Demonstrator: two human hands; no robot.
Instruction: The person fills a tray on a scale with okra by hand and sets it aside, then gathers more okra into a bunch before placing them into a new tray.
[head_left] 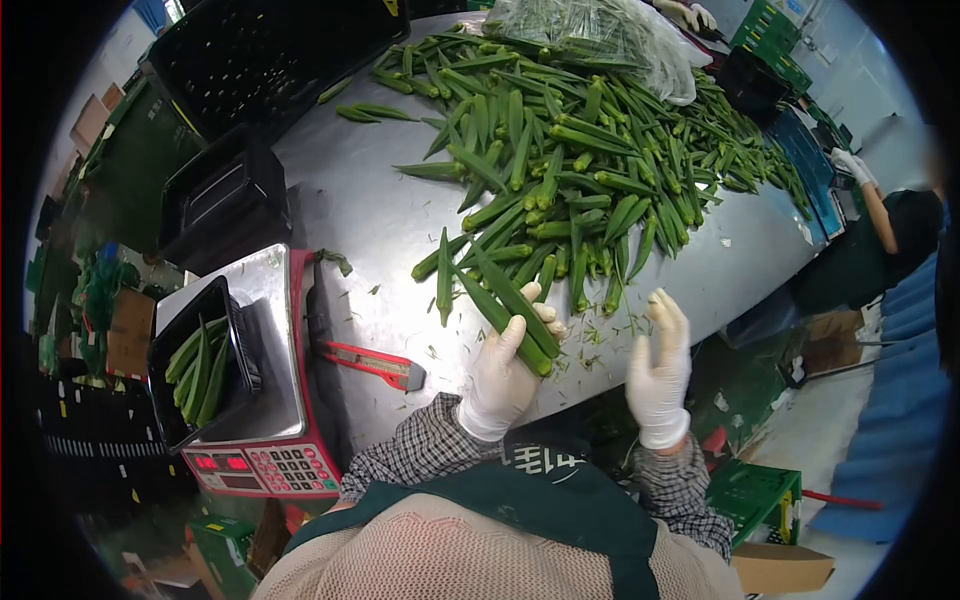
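My left hand (503,387), in a white glove, holds a couple of long okra pods (508,312) side by side at the table's front edge. To its right, my gloved right hand (660,372) is raised with the fingers apart and nothing in it. Beyond both hands spreads a large heap of okra (580,170) on the metal table (350,215). A black tray (238,350) with several okra pods (203,375) rests on the red and silver scale (287,400) at the left. Between scale and left hand lies a red box cutter (375,365).
Stacked black trays (225,200) stand behind the scale, near a large black crate (280,60). A clear plastic bag (600,40) lies at the back. Another person's gloved hand (852,165) shows at the right; further gloved hands (690,15) are at the top.
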